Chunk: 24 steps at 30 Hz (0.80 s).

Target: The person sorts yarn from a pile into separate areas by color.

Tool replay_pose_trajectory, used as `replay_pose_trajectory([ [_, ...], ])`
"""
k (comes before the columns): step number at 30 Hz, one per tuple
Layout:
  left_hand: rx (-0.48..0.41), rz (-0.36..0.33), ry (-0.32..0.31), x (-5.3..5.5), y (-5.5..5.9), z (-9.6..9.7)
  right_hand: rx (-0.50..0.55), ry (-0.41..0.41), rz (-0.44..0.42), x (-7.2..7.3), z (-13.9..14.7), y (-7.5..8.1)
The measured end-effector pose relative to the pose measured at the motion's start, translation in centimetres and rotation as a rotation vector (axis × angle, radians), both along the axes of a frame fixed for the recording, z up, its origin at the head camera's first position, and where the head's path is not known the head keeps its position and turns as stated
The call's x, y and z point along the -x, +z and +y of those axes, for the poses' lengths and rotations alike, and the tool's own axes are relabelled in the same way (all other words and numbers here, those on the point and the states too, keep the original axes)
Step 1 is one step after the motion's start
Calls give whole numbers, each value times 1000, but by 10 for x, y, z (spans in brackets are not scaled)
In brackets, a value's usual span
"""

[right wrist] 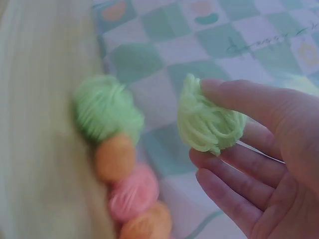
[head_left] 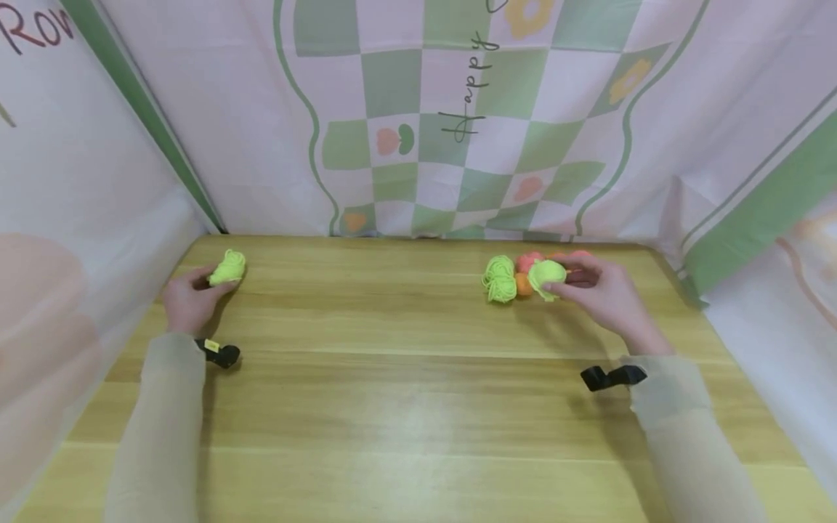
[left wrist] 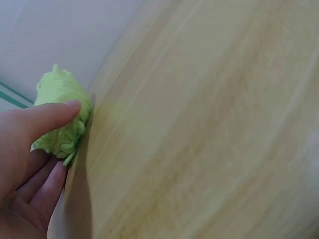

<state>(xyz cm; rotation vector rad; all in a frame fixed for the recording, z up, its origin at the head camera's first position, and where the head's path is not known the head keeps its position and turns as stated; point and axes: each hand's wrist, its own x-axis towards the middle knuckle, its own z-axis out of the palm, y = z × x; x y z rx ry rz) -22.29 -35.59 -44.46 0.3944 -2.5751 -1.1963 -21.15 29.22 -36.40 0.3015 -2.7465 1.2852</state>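
Observation:
At the table's far left, my left hand (head_left: 191,299) holds a yellow-green yarn ball (head_left: 228,268) between thumb and fingers. In the left wrist view that yarn ball (left wrist: 62,107) is at the tabletop, its underside partly hidden by the thumb. My right hand (head_left: 604,294) pinches another yellow-green yarn ball (head_left: 546,279) at the back right. The right wrist view shows this ball (right wrist: 207,119) held apart from a row of yarn balls: a green one (right wrist: 107,109), an orange one (right wrist: 115,158), a pink one (right wrist: 134,191) and another orange one (right wrist: 148,223).
The wooden table (head_left: 392,407) reaches back to a hanging cloth (head_left: 451,181) with a green check pattern. More cloth walls (head_left: 72,290) stand along the left and right sides. Black wrist cameras (head_left: 219,353) are strapped to both wrists.

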Motion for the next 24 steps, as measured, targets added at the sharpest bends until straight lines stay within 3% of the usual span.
replay_pose_trajectory([
  [5, -5, 12, 11, -1, -1, -1, 72, -34, -17, 3, -22, 11],
  [10, -1, 24, 7, 1, -3, -2, 120, -14, 6, 4, -47, 9],
  [16, -6, 11, 7, 0, -2, -2, 173, 61, 5, 6, -76, -6],
  [24, -23, 7, 5, -3, 1, 1, 207, 125, -74, 3, -108, -29],
])
